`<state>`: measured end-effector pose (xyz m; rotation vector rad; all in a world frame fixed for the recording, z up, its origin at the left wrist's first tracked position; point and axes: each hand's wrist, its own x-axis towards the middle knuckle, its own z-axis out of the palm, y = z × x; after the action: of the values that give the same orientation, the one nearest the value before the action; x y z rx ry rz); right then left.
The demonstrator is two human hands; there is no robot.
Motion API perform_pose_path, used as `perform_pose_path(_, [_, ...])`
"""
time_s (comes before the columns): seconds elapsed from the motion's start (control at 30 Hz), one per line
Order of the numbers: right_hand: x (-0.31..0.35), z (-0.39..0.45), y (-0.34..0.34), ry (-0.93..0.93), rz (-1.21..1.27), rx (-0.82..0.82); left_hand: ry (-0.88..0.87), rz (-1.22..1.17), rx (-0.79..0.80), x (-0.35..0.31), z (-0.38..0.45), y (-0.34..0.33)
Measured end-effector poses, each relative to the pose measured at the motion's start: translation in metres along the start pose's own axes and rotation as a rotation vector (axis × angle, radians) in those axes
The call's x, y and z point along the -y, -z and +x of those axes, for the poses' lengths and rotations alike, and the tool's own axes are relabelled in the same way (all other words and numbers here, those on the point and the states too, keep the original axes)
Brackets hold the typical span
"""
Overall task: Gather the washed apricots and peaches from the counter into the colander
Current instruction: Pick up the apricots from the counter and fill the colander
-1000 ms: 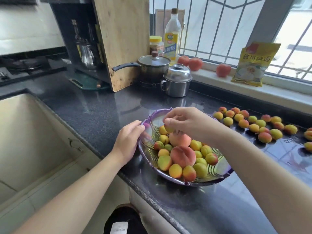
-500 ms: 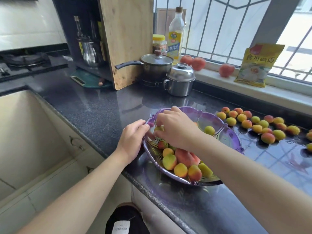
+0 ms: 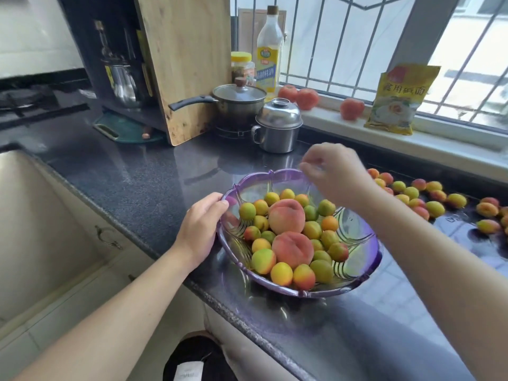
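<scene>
Left hand (image 3: 202, 229): fingers curled over the near-left rim of the colander, gripping it; thumb hidden behind the rim's edge.
Right hand (image 3: 336, 174): raised over the colander's far rim, fingers loosely curled with the tips drawn together; whether anything small sits between the tips cannot be told, and no fruit shows in it.
Colander (image 3: 357, 284): clear purple plastic with a scalloped rim, sitting on the dark counter (image 3: 137, 182) close to its front edge; it looks oval, with its long axis running from far-left to near-right; open side up.
Peaches in colander: two; one (image 3: 286, 216) in the middle, one (image 3: 292, 250) just in front of it, touching; both pink-orange and far larger than the fruit round them.
Apricots in colander (image 3: 263, 261): about twenty-five visible, yellow, green and red-blushed, packed round the peaches; more may lie underneath.
Apricots on counter (image 3: 435, 209): about twenty in view, spread in a loose band to the right of the colander, below the window sill; partly hidden by the right forearm, and the band runs off the right edge.
Behind the colander: one lidded steel mug (image 3: 277, 127); one saucepan (image 3: 239, 101) with a glass lid, its handle pointing left; one wooden cutting board (image 3: 187, 61) standing on end.
Sill (image 3: 453, 138): three tomatoes (image 3: 352, 108); one yellow packet (image 3: 398, 100); one oil bottle (image 3: 269, 53).
Far left: sink (image 3: 35, 229).
</scene>
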<state>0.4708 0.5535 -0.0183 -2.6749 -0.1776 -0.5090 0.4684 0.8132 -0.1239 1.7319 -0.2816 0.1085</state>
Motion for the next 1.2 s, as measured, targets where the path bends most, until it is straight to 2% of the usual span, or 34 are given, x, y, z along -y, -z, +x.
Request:
perform_pose_path(0.13, [-0.083,-0.009,0.022,-0.389,0.068,-0.179,-0.014,-0.007,0.013,0.001,0.001,-0.001])
perform_pose_path(0.2, [-0.118,-0.017,0.015,-0.477,-0.001,-0.188,-0.019,-0.024,0.012,0.003,0.002,0.0])
perform_pose_path(0.33, [-0.146,-0.019,-0.013,-0.275,-0.222,-0.176,-0.022,-0.029,-0.003,0.005,0.004,0.001])
perform_pose_path(0.43, [-0.145,-0.002,-0.025,-0.16,-0.384,-0.051,-0.016,-0.025,-0.004,0.004,0.004,0.001])
perform_pose_path(0.53, [-0.143,0.01,-0.032,-0.129,-0.528,0.095,-0.007,-0.022,-0.01,0.003,0.004,0.001])
perform_pose_path(0.6, [-0.143,0.014,-0.035,-0.122,-0.579,0.132,0.003,-0.029,-0.012,0.002,0.004,0.001])
perform_pose_path(0.83, [-0.14,0.021,-0.042,-0.117,-0.622,0.12,0.007,-0.033,-0.01,0.001,0.003,0.0])
perform_pose_path(0.9, [-0.135,0.023,-0.037,-0.138,-0.495,0.099,0.003,-0.01,-0.01,0.001,0.003,0.001])
perform_pose_path(1.1, [-0.081,0.017,0.008,-0.257,0.187,-0.143,-0.016,0.056,-0.019,-0.004,0.001,-0.001])
perform_pose_path(1.2, [-0.042,0.003,0.032,-0.297,0.523,-0.098,-0.016,0.058,-0.028,-0.003,0.001,0.0])
